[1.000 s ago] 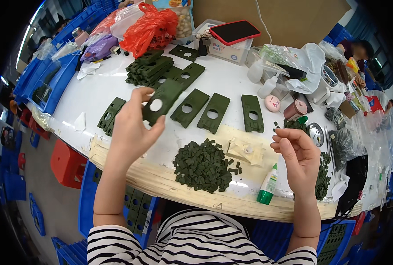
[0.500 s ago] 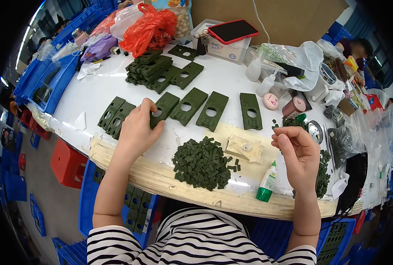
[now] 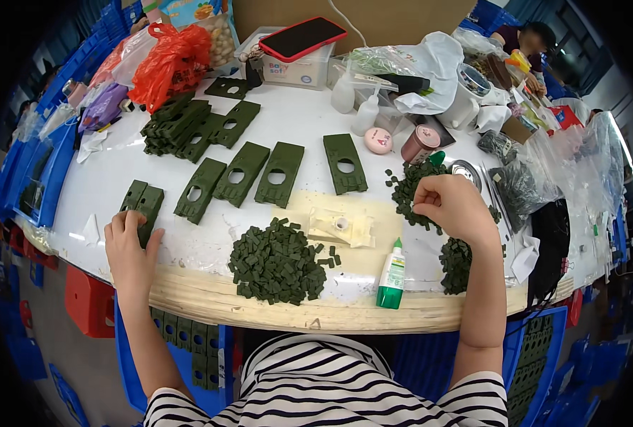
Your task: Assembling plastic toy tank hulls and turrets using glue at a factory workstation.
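Observation:
My left hand (image 3: 131, 250) is at the far left of the table. Its thumb and fingers straddle the near end of a pair of dark green plastic plates (image 3: 148, 201) lying side by side. My right hand (image 3: 457, 208) hovers over a heap of tiny dark green pieces (image 3: 407, 193), thumb and fingertips pinched together; whatever is in them is hidden. Between the hands lie several green plates with round holes, one of them a plate (image 3: 279, 175) in the middle. A bigger heap of small green pieces (image 3: 277, 262) sits nearer me. Beside it stands a glue bottle with a green cap (image 3: 392, 276).
A taped cream-coloured block (image 3: 341, 226) rests on yellowish paper. Stacked green plates (image 3: 177, 127) lie at the back left, near red plastic bags (image 3: 170, 64). Behind are a phone (image 3: 303, 38) on a clear box and white squeeze bottles (image 3: 367, 112). Bags crowd the right side.
The view has turned, so the table appears further left. My left hand has moved left from a holed plate to the leftmost pair. My right hand has reached over the small pieces, its fingers pinching downward.

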The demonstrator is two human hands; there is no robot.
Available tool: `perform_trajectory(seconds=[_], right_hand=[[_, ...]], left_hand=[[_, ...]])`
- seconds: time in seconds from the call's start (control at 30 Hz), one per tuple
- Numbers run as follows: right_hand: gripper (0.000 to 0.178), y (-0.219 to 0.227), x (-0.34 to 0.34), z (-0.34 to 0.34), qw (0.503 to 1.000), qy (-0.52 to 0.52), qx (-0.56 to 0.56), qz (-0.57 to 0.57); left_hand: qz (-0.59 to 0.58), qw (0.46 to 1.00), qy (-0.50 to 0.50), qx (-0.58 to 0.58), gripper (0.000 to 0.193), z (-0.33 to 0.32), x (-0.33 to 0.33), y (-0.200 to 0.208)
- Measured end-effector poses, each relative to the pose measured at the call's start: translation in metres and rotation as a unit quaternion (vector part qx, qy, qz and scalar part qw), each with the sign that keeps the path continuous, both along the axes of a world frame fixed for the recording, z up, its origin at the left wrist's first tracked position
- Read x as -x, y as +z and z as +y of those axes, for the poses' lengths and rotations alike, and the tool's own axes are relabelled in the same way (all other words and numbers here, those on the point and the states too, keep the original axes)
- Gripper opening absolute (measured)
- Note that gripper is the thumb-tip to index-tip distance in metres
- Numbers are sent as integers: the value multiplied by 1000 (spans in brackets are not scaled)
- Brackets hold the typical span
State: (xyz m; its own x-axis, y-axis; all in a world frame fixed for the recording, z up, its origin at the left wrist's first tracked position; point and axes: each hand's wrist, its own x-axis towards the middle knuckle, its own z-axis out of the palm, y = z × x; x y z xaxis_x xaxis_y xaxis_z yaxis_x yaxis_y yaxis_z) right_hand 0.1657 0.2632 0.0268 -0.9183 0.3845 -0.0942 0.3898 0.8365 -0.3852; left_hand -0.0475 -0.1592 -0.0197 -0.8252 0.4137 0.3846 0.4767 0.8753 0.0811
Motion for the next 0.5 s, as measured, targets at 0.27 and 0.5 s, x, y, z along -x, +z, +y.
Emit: perform_trajectory(seconds=[0.27, 0.5], right_hand=[[12, -4, 3, 0, 998, 11, 12, -54], [12, -9, 2, 5, 999, 34, 24, -29]], left_hand=[[54, 998, 17, 3, 26, -9, 11, -17], [-3, 992, -69, -104, 23, 7, -5, 24]])
